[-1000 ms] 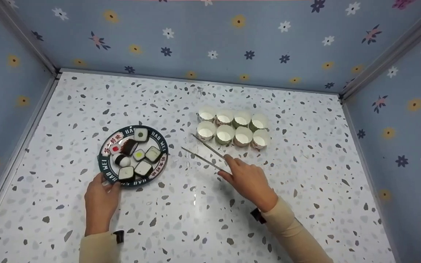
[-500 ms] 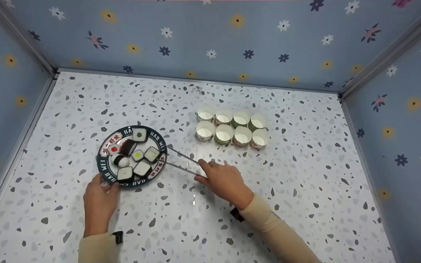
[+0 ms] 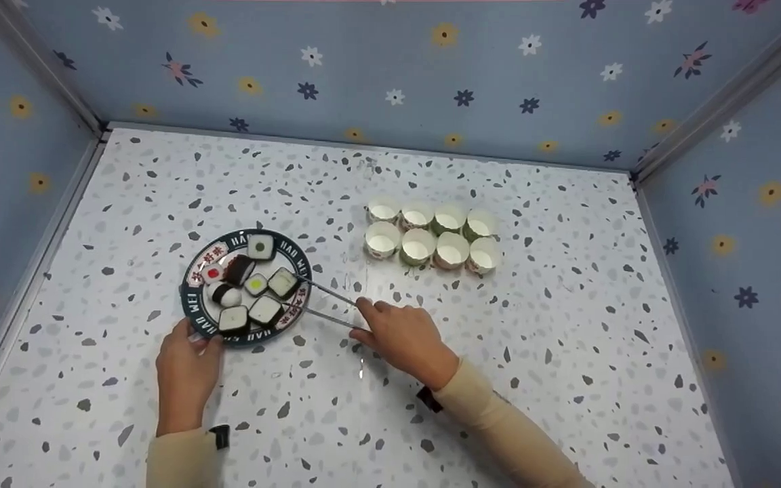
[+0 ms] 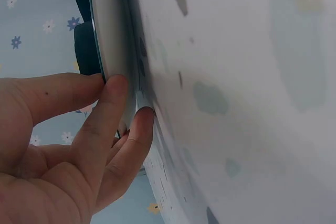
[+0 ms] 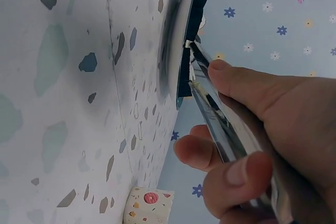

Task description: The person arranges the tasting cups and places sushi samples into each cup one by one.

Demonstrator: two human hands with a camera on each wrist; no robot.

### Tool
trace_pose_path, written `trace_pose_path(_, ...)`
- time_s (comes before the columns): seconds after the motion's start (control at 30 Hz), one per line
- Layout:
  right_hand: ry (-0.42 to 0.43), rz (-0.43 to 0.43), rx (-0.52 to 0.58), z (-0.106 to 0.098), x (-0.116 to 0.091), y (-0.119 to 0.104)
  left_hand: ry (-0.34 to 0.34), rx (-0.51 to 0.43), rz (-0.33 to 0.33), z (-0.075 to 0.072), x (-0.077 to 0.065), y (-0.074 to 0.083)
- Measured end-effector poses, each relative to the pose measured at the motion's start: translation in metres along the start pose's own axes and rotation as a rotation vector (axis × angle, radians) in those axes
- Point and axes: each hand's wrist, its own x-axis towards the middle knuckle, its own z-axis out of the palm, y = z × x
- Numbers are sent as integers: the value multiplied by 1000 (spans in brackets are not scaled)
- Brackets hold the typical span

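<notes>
From the head view, a white speckled tabletop (image 3: 567, 285) spreads beneath both hands, and pale blue walls (image 3: 356, 74) with white, yellow and dark flowers stand beyond and to either side of them. The right hand (image 3: 407, 339) grips metal tongs (image 3: 329, 292), their arms moderately spread. Their long axis runs slantwise from that hand, leftward and slightly away from the person, the tips pointing at a round plate (image 3: 192, 305) that lies just beyond the left hand (image 3: 187, 376). The left hand pinches the plate's near rim. Sushi-like pieces (image 3: 266, 310) sit on the plate; the tips reach over its rim on the right hand's side, about the block-shaped piece (image 3: 283, 283) nearest the tongs. Beyond the right hand, paper cups (image 3: 417, 247) stand in two rows of four.

In the left wrist view, the thumb lies at the plate's rim and the fingers are bent beneath it.

In the right wrist view, the thumb and curled fingers hold the tongs from opposite sides. Both arms aim away from the hand at the plate's edge, the tips apart with part of a piece between them; whether they touch it, I cannot tell.
</notes>
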Motion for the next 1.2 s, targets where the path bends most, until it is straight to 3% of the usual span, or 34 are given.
trace_pose_path(0.23, 56, 4, -60, 7, 4, -8, 17, 2, 13, -1, 0, -1)
trace_pose_path(0.53, 19, 38, -33, 11, 5, -12, 2, 1, 11, -1, 1, 0)
trace_pose_path(0.97, 52, 18, -29, 14, 1, -10, 5, 6, 12, -1, 0, 0)
trace_pose_path(1.2, 132, 11, -52, 14, -3, -1, 16, 9, 36, -1, 0, -3)
